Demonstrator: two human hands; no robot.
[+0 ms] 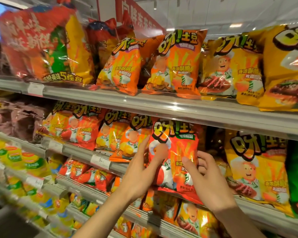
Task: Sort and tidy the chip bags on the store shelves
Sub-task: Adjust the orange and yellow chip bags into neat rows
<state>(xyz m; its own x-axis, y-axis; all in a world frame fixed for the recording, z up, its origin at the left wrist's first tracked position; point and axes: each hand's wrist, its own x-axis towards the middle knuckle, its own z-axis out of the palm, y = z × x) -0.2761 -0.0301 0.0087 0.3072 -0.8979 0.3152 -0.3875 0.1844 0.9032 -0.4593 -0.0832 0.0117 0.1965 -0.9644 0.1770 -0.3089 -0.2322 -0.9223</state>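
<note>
1. on the middle shelf point(179, 109), between a row of orange chip bags point(120, 136) on one side and a yellow chip bag point(255, 167) on the other, stands the red chip bag point(174, 152), upright and leaning a little out over the shelf lip.
2. the left hand point(139, 176) lies against the bag's left edge, fingers point(145, 143) long and nearly straight, spread along the foil and pressing rather than clutching; nothing is pinched there.
3. the right hand point(208, 179) takes the bag's right edge, its thumb over the front face and the other fingers curled behind the foil, so it holds the bag in a light pinch.
4. handling, as a judgement: the bag looks air-filled and light, its skin thin, glossy and slippery, and the chips inside would crush under a squeeze. it will sag and crumple if held by one corner.
5. the safer hold is at the two side seams or the sealed top strip, palms flat, with only enough pressure to steer it.
6. what comes next seems to be settling the bag square in its slot or lifting it out to its own flavour; which of these cannot be told.
7. the risk is knocking the loosely stacked neighbours off the lip.
</note>
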